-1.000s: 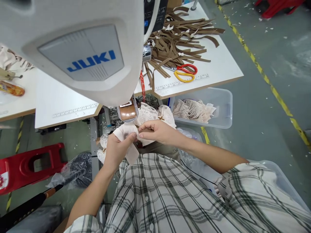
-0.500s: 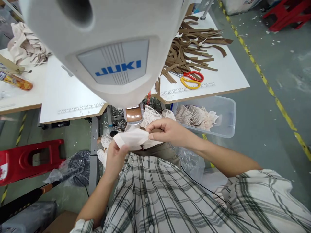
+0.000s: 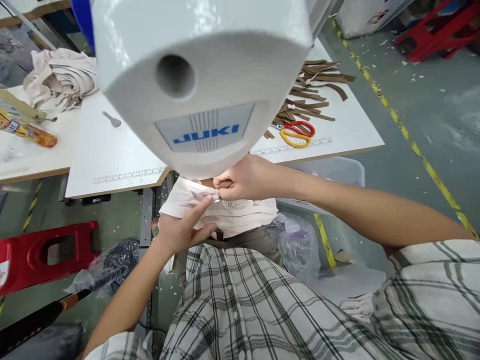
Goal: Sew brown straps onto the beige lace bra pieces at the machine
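Holding the pale fabric (image 3: 243, 218) over your lap, just below the machine head (image 3: 243, 70). Your right hand (image 3: 245, 179) pinches its upper edge, thumb against finger; your left hand (image 3: 182, 229) lies on it, two digits spread, the rest hidden, so can't tell if it grips. Status: I'd judge this piece mid-work, in hand, not set aside. Head blocks the view: can't tell which edges are finished or left. Folded pale cloth (image 3: 63, 75) sits on the left table (image 3: 63, 155); brown strips (image 3: 318, 95) and scissors (image 3: 296, 139) lie untouched opposite.
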Demonstrator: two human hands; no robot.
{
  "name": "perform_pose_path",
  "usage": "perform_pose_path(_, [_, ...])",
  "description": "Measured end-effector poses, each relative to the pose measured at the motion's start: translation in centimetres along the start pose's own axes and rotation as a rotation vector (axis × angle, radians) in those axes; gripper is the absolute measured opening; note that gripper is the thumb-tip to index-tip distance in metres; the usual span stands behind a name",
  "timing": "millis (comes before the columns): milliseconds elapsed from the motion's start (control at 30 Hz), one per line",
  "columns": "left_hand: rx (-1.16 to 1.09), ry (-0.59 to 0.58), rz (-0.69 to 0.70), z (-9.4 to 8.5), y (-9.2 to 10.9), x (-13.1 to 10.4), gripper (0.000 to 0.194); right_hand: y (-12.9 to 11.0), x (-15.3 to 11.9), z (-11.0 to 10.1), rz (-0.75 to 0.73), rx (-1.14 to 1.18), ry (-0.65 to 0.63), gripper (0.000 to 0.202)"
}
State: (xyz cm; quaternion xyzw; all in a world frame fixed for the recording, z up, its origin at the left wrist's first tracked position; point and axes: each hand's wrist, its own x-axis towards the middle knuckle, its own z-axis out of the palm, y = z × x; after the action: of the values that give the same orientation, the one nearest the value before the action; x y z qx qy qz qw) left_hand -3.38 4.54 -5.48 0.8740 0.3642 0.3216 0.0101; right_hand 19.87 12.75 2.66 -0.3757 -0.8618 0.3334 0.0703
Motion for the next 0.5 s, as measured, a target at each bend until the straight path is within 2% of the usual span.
perform_pose_path(67, [0.081,-0.05,0.098,0.5,-1.5,-0.2,0.063,-0.2,0.0,-0.2,0.033,0.035,-0.049,0.027])
perform_pose_path(133, [0.088,-0.117,0.136,0.9,-2.5,-0.3,0.06,-0.3,0.0,-0.3,0.049,0.064,-0.052,0.028])
perform_pose_path(267, [0.142,-0.279,0.044,1.0,-3.2,-0.3,0.049,-0.2,0.1,-0.4,0.054,0.098,-0.033,0.032])
perform_pose_path(333, [0.141,-0.311,0.012,0.8,-2.8,-0.1,0.047,0.2,0.0,-0.1,0.053,0.099,-0.023,0.029])
perform_pose_path(400, [0.096,-0.295,0.002,0.5,-2.0,0.4,0.052,0.8,-0.4,0.6,0.022,0.096,0.033,0.019])
perform_pose_path(467, [0.044,-0.267,-0.032,0.2,-0.9,0.8,0.059,1.6,-0.9,1.8,-0.051,0.078,0.168,0.01])
perform_pose_path(500, [0.028,-0.259,-0.058,0.0,-0.4,1.0,0.061,2.0,-1.2,2.4,-0.091,0.063,0.26,0.013])
